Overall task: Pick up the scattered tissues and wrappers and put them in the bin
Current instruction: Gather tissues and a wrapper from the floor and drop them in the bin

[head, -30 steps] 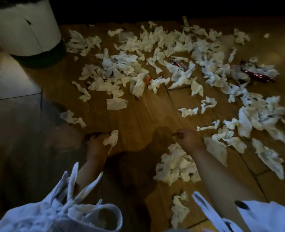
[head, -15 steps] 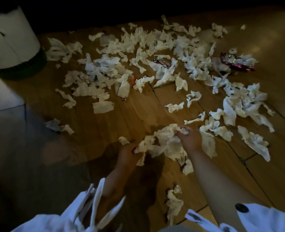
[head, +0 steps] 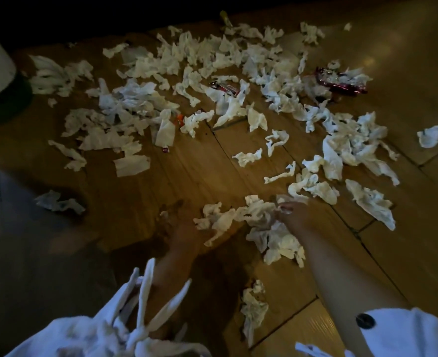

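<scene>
Wooden floor (head: 200, 173): we have just swept a pile of scrunched white paper tissues (head: 259, 217) between our hands. Our right hand (head: 294, 217) pinches it with its fingers; our left hand (head: 185, 231) is too dark to tell. Ready for the bin.

Dim, warm-toned indoor view with heavy shadow. The top edge and left side fall almost to black. A soft sheen lies on the wooden floor (head: 383, 55) at upper right. White tissues (head: 131, 164) stand out pale against it. A dark shadow pools beneath the left hand (head: 184, 233), which is blurred. Detail is soft and smeared throughout.
</scene>
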Tool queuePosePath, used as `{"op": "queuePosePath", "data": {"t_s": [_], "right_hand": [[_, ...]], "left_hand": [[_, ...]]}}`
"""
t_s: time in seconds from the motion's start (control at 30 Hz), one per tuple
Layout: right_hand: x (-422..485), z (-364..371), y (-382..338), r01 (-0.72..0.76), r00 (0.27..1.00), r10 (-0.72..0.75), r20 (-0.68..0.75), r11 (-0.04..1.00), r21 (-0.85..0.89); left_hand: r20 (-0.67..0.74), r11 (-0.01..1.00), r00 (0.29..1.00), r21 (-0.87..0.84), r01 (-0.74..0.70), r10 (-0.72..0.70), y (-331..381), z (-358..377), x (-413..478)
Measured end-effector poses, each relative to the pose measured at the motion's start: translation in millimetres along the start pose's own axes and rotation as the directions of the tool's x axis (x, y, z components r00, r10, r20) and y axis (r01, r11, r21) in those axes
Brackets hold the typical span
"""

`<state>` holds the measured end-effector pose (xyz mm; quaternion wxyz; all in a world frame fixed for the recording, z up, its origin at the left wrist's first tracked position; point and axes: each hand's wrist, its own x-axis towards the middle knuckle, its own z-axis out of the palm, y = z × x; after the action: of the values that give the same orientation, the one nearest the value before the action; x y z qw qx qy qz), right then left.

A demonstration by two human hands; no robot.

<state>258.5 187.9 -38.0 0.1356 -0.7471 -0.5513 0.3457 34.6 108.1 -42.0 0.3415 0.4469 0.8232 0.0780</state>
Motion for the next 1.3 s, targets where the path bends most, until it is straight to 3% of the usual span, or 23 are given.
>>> {"op": "queuePosePath", "data": {"t_s": [0.2,0.43,0.6,0.67,0.73,0.8,0.83,1.0,1.1,1.2,1.3], "right_hand": [[-14.0,13.4,-22.5,0.098,0.994,-0.098,0.050,0.995,-0.012],[-14.0,14.4,-45.0,0.117,0.989,-0.106,-0.100,0.987,0.107],[-20.0,22.5,-55.9,0.051,0.995,-0.033,-0.090,0.977,0.205],[-23.5,29.4,-60.0,-0.017,0.998,0.035,-0.058,0.957,0.288],[-25.8,36.8,-66.6,-0.100,0.993,0.118,-0.017,0.906,0.411],[-26.5,45.4,-75.1,-0.193,0.979,0.202,0.040,0.834,0.518],[-27.8,49.7,-81.3,-0.233,0.970,0.231,0.075,0.804,0.548],[-53.0,51.5,-127.7,-0.313,0.947,0.293,0.131,0.747,0.586],[-76.3,33.7,-172.6,-0.390,0.913,0.355,0.199,0.625,0.676],[-97.0,13.7,-223.9,-0.443,0.887,0.381,0.260,0.550,0.707],[-116.2,-2.9,-275.3,-0.449,0.884,0.376,0.276,0.522,0.725]], "left_hand": [[0.120,0.999,0.992,-0.036,-0.036,0.040,12.3,14.5,0.8],[0.053,0.983,0.984,0.063,-0.174,0.171,7.3,24.9,-7.0],[0.031,0.968,0.991,-0.220,-0.119,0.129,-5.7,16.7,-12.4],[0.047,0.886,0.999,-0.462,0.031,-0.011,-9.8,6.3,-12.6],[0.145,0.681,0.975,-0.698,0.220,-0.167,-16.8,-6.6,-6.4],[0.236,0.517,0.942,-0.790,0.329,-0.240,-25.7,-21.7,0.3],[0.245,0.481,0.935,-0.807,0.342,-0.255,-29.2,-31.2,3.4],[0.239,0.359,0.923,-0.868,0.342,-0.301,-25.6,-106.8,-2.5],[0.262,0.304,0.936,-0.895,0.327,-0.237,-21.4,-160.2,-19.9],[0.261,0.337,0.948,-0.889,0.310,-0.185,-25.5,-211.4,-43.1],[0.248,0.351,0.941,-0.881,0.318,-0.230,-31.7,-258.8,-64.2]]}}
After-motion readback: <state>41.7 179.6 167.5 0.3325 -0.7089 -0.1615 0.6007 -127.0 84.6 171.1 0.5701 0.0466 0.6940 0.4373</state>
